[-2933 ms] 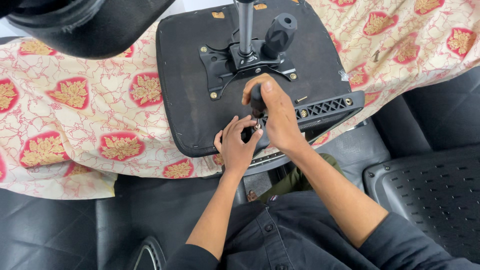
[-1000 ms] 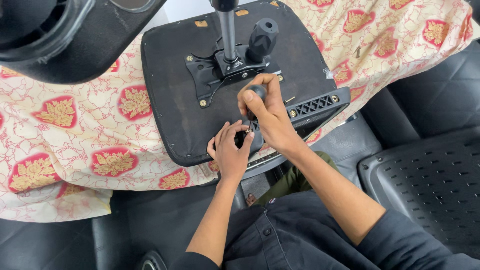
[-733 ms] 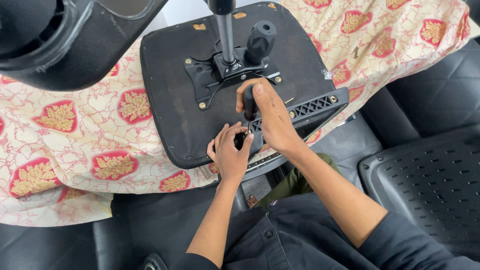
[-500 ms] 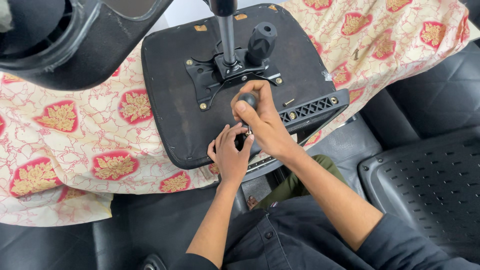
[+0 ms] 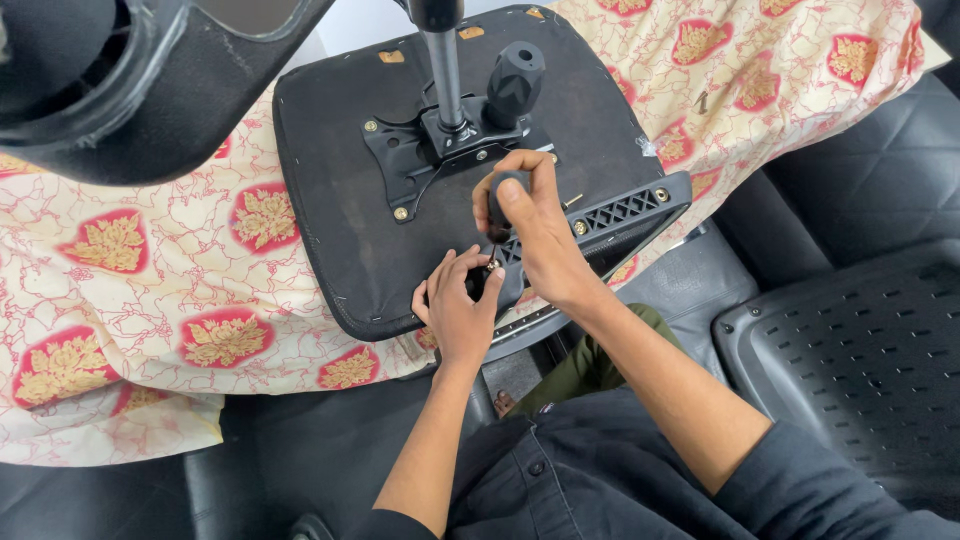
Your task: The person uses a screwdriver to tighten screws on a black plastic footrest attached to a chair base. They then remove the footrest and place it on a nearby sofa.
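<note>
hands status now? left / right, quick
Left hand: closed, pinching a small fastener at the armrest bracket.
Right hand: closed, grip on the black screwdriver handle.

Two small tan paper stickers (image 5: 392, 57) sit on the upturned black seat base (image 5: 340, 230), both near its far edge: one left of the metal post, the other (image 5: 471, 32) just right of it, each a little rectangle. Their print is too small to make out. No packages, signs or screens anywhere.
</note>
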